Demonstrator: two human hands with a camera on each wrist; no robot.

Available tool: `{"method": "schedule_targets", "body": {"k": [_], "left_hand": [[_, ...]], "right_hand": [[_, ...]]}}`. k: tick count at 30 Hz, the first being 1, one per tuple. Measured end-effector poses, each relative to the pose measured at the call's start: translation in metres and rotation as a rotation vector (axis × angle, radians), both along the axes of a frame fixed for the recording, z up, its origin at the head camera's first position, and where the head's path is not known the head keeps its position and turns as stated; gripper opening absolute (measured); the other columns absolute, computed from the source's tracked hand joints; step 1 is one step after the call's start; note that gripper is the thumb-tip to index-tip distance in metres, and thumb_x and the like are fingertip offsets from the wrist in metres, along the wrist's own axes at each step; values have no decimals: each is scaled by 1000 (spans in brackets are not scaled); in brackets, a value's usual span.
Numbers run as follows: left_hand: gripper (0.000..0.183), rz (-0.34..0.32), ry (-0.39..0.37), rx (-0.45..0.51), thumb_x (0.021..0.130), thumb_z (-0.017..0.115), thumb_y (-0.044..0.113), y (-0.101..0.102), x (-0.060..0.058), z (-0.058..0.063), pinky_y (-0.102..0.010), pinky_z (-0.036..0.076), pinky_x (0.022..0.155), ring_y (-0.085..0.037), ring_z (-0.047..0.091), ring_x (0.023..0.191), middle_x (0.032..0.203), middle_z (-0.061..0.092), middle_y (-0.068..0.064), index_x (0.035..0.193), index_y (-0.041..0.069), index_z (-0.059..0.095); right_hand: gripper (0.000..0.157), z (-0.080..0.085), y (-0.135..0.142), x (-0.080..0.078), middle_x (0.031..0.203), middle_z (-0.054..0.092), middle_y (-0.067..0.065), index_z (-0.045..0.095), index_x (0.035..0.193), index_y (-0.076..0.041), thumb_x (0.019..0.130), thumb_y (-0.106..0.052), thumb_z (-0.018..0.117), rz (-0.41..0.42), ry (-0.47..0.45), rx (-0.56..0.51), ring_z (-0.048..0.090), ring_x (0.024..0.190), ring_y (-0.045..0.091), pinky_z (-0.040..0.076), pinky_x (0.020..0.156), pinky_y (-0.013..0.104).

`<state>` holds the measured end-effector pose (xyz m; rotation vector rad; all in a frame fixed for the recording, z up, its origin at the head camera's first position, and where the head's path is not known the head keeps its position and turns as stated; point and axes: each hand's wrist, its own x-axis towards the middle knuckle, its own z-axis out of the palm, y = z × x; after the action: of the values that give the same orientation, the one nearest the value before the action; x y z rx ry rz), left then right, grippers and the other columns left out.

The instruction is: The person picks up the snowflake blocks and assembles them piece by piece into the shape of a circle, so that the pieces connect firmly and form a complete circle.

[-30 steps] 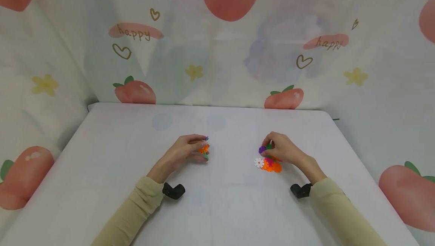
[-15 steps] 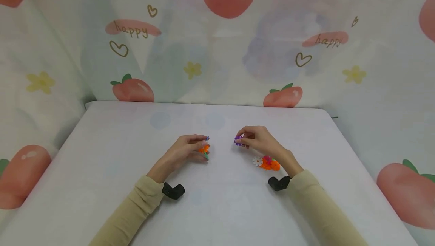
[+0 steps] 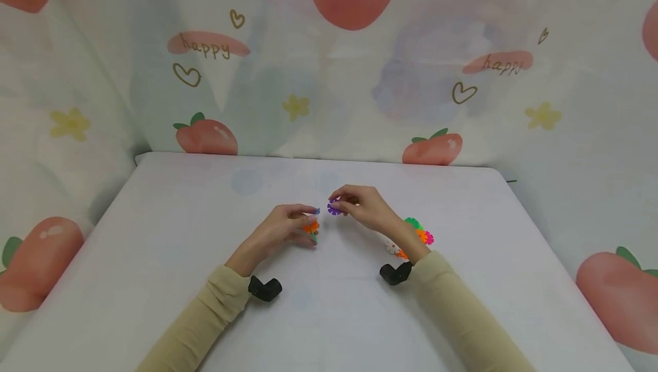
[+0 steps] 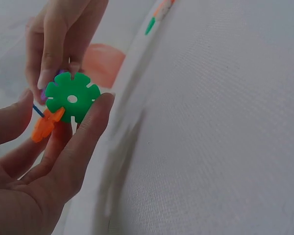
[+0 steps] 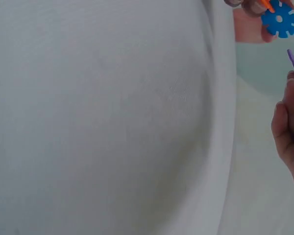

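My left hand (image 3: 280, 229) holds a small joined cluster of notched plastic discs between thumb and fingers. In the left wrist view, its green disc (image 4: 72, 98) faces the camera, slotted to an orange disc (image 4: 45, 126), with a thin blue edge behind. The blue disc (image 5: 279, 19) shows its flat face in the right wrist view. My right hand (image 3: 362, 205) pinches a purple notched disc (image 3: 334, 207) between thumb and fingertips. A small gap separates the purple disc from the blue one in the head view.
On the white table (image 3: 319, 326), a loose pile of discs lies under and beyond my right forearm, with a green disc (image 3: 412, 223), a pink disc (image 3: 429, 238), a white disc (image 3: 392, 247) and orange ones. A printed curtain (image 3: 329, 103) stands behind the table.
My right hand has picked the purple disc off the pile and carried it left, close to my left hand. The left hand keeps its hold on the cluster, nearly still.
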<state>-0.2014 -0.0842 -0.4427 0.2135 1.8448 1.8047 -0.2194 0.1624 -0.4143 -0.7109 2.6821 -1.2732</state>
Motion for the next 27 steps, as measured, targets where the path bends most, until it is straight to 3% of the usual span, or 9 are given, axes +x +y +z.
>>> {"method": "schedule_targets", "body": {"k": [11,17,21,27], "left_hand": [[38,-5,-1,-2,105,59,13,1,1,0,-36,63,84,-22,74,72,128,63,-21,140,-2,59],[39,19,7,-14,104,60,11,1,0,0,-34,64,78,-19,72,68,130,64,-25,140,-3,59],[35,61,27,-22,102,63,8,3,0,-2,-32,64,73,-19,72,63,121,67,-24,134,-4,64],[32,74,68,-49,100,65,6,7,1,-3,-33,64,74,-18,72,76,122,68,-22,131,-4,67]], "right_hand": [[15,-7,-15,-7,103,77,7,76,113,-9,100,-10,68,28,-4,-36,72,86,22,60,77,27],[14,-6,-20,-7,106,78,4,79,110,-10,99,-11,70,44,-10,-49,73,94,17,61,81,29],[14,-4,-23,-8,102,78,2,80,108,-10,98,-9,70,68,-11,-61,71,92,16,61,82,29],[15,-3,-29,-11,98,77,2,81,107,-8,99,-7,68,101,-21,-63,69,88,14,60,82,31]]}}
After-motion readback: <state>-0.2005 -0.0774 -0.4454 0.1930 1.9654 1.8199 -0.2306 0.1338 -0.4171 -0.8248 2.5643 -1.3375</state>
